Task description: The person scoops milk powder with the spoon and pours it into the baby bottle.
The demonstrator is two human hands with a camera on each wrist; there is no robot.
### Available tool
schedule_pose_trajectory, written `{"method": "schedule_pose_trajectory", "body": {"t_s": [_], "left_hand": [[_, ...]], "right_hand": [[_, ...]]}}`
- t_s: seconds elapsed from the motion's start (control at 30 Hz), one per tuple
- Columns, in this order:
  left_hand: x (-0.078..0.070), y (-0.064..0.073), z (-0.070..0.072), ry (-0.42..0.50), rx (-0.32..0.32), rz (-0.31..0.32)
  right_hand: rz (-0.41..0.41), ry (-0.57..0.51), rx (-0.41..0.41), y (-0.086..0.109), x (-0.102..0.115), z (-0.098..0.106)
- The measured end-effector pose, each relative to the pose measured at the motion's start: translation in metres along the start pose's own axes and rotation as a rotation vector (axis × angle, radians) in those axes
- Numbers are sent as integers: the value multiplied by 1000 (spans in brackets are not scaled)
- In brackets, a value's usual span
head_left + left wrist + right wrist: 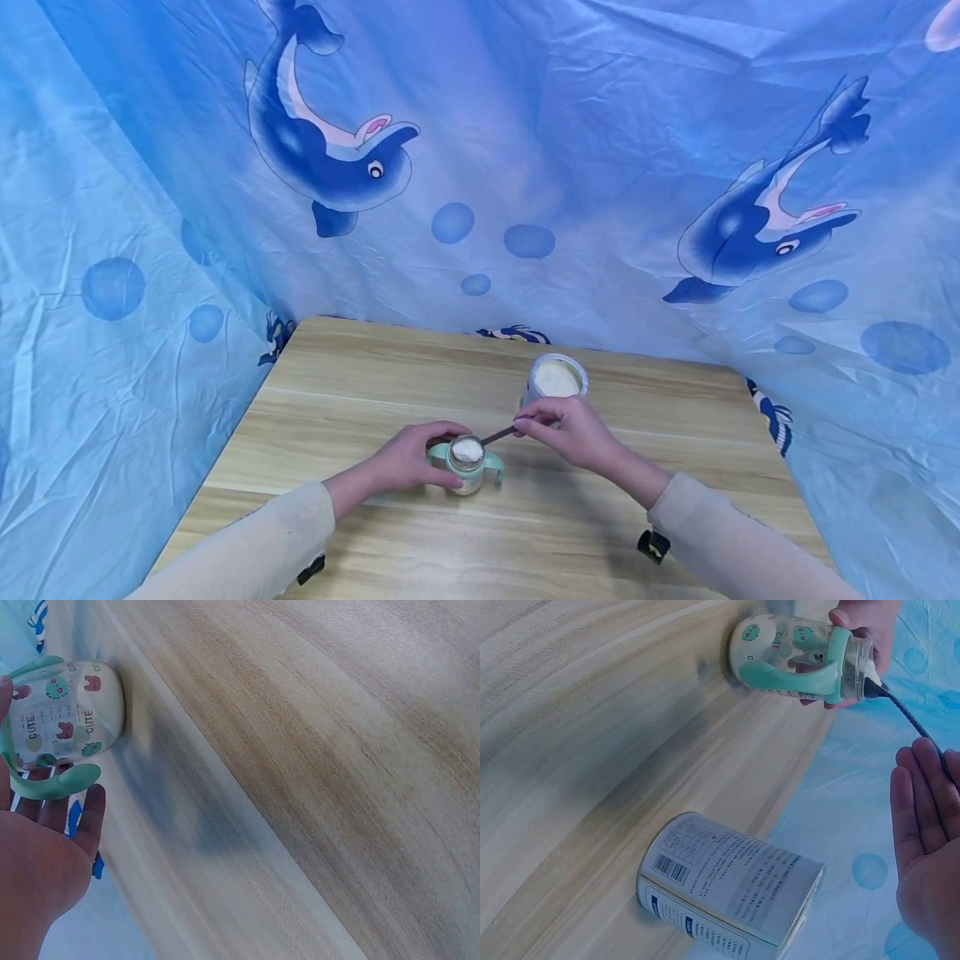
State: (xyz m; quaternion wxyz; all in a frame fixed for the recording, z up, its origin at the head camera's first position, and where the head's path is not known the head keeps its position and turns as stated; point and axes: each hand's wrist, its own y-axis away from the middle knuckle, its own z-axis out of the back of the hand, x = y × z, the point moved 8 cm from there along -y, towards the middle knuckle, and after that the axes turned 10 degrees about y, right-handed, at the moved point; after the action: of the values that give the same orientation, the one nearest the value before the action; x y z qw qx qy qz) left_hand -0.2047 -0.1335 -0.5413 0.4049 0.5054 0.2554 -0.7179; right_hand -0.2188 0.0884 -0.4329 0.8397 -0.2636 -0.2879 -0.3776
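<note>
A small clear baby bottle (64, 712) with green handles and printed bears stands on the table, pale contents showing through its wall. My left hand (415, 457) holds it around the side near the neck, thumb in front and fingers behind. In my right hand (564, 429) the handle of a dark spoon (498, 435) is pinched between thumb and fingers. The spoon's bowl, heaped with white powder (468, 451), is right at the bottle's open mouth. Close behind the right hand stands an open can (731, 881) of pale powder, its front partly hidden by that hand in the head view.
The wood-grain table (360, 367) is enclosed at the back and both sides by a blue curtain (480, 167) printed with dolphins and bubbles. Dark wrist straps (654, 546) show below the sleeves.
</note>
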Motion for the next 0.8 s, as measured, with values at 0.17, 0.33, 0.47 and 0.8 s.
{"method": "schedule_pose_trajectory", "body": {"t_s": [0.17, 0.33, 0.47, 0.8], "left_hand": [[-1, 0, 0, 0, -2, -11], [-1, 0, 0, 0, -7, -23], [-1, 1, 1, -14, -14, -26], [0, 0, 1, -14, -8, -27]], "right_hand": [[28, 25, -13, -1, 5, 1], [42, 55, -13, -2, 10, 1], [85, 90, -15, -5, 18, 0], [198, 223, -56, -6, 36, -2]]}}
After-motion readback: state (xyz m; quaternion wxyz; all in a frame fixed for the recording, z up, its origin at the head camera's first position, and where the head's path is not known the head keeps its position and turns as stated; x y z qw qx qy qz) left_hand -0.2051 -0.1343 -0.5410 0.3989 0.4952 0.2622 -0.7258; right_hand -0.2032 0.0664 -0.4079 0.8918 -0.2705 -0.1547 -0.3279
